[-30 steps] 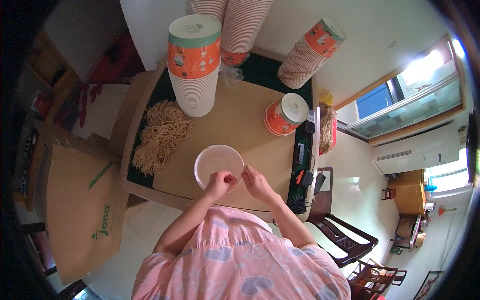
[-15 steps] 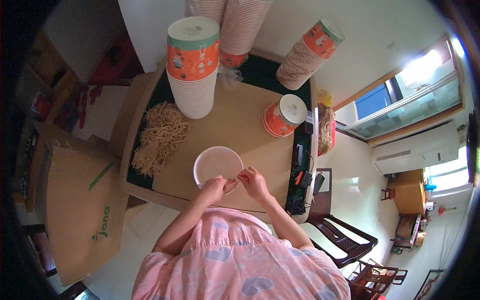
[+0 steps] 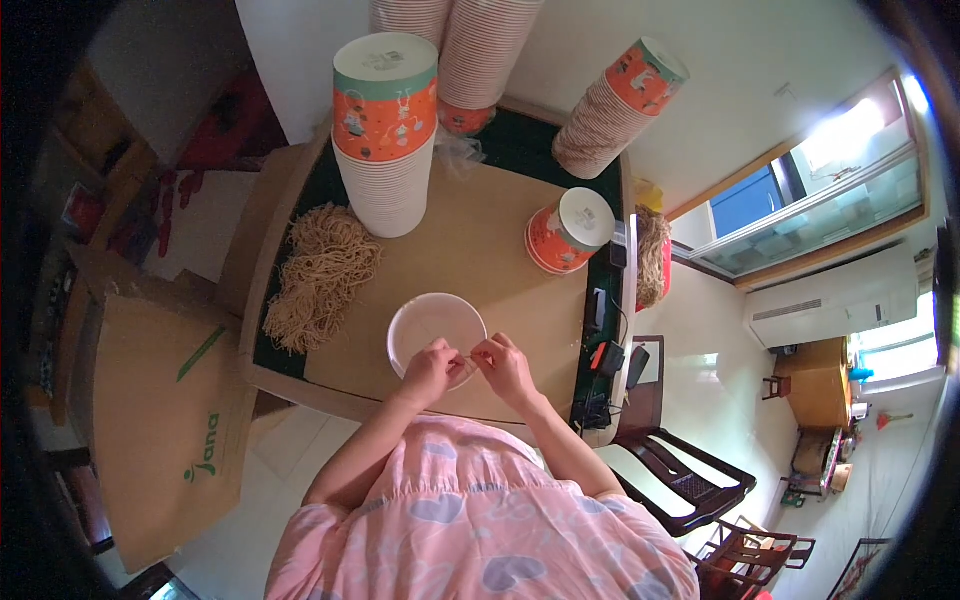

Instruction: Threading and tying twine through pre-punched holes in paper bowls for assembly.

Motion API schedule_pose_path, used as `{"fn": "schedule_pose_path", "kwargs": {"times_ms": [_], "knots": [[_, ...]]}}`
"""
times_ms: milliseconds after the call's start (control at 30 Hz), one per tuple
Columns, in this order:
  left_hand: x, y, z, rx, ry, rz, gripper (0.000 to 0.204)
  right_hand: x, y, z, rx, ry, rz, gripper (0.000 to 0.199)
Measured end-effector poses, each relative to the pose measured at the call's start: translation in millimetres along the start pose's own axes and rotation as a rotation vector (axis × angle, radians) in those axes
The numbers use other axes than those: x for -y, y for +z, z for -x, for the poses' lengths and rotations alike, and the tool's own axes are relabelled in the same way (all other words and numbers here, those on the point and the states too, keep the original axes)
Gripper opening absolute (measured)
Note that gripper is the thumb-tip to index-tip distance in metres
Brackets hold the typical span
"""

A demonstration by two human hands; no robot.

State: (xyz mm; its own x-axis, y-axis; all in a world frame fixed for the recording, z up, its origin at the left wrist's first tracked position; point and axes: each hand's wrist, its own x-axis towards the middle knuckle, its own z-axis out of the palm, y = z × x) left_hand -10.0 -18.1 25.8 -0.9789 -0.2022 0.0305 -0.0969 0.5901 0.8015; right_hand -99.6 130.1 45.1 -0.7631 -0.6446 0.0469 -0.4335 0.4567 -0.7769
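Bowl (image 3: 425, 318) stands mouth-up near the table's (image 3: 350, 402) front edge, perhaps for easy reach; my left hand (image 3: 430, 372) and right hand (image 3: 504, 367) nearly meet over its rim, though I cannot tell what they clamp.

Bowl (image 3: 398, 335) on board (image 3: 490, 250) — string bundle (image 3: 322, 275) left, cup stack (image 3: 385, 150) behind, second stack (image 3: 568, 235) behind to right.

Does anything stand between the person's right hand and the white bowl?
Nothing visible does: the right hand is beside the white bowl, and the left hand hides part of its near rim.
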Motion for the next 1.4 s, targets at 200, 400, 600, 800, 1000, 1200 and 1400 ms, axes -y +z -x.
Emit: {"fn": "schedule_pose_path", "kwargs": {"times_ms": [200, 400, 600, 800, 1000, 1200, 1400], "knots": [[24, 17, -4, -0.038, -0.206, 0.473, 0.013, 13, 2, 8, -0.043, -0.038, -0.002, 0.007], [9, 5, -11, 0.174, -0.672, 0.844, 0.014, 24, 10, 18, -0.155, 0.043, -0.086, 0.007], [8, 4, -8, 0.154, -0.731, 0.997, 0.017, 19, 13, 20, -0.238, -0.157, 0.056, 0.009], [3, 0, -7, 0.176, -0.749, 1.021, 0.014, 16, 15, 21, -0.26, -0.175, 0.075, 0.011], [8, 0, -4, 0.16, -0.662, 0.858, 0.012, 24, 14, 24, -0.17, -0.007, -0.162, 0.013], [0, -6, 0, 0.137, -0.472, 0.577, 0.014, 16, 13, 18, -0.073, 0.094, -0.196, 0.011], [-3, -6, -1, 0.054, -0.519, 0.698, 0.013, 19, 11, 16, -0.116, 0.084, -0.235, 0.009]]}}
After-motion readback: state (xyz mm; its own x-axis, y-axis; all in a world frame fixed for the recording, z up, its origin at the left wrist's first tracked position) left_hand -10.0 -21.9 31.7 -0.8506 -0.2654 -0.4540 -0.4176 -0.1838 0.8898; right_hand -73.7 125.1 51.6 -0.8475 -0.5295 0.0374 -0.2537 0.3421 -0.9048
